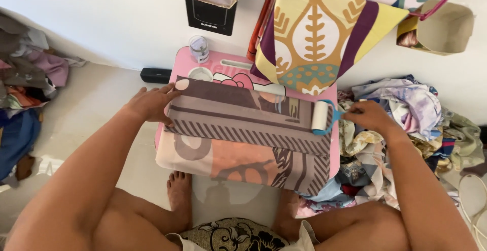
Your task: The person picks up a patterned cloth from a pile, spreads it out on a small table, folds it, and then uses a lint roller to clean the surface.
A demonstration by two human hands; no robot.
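Pink lap table [180, 60] — left hand [152, 103] flat on folded cloth [243, 121], right hand [368, 115] gripping lint roller [320, 116].

One small pink table [177, 60]; one folded patterned cloth [243, 129] upon it; one lint roller [320, 117]; one clear jar [199, 49]; one round lid [200, 73]; two hands, left hand [151, 103] and right hand [369, 115]; two heaps of cloth, left heap [25, 93] and right heap [406, 124].

White lint roller [320, 116] on striped cloth [243, 121]
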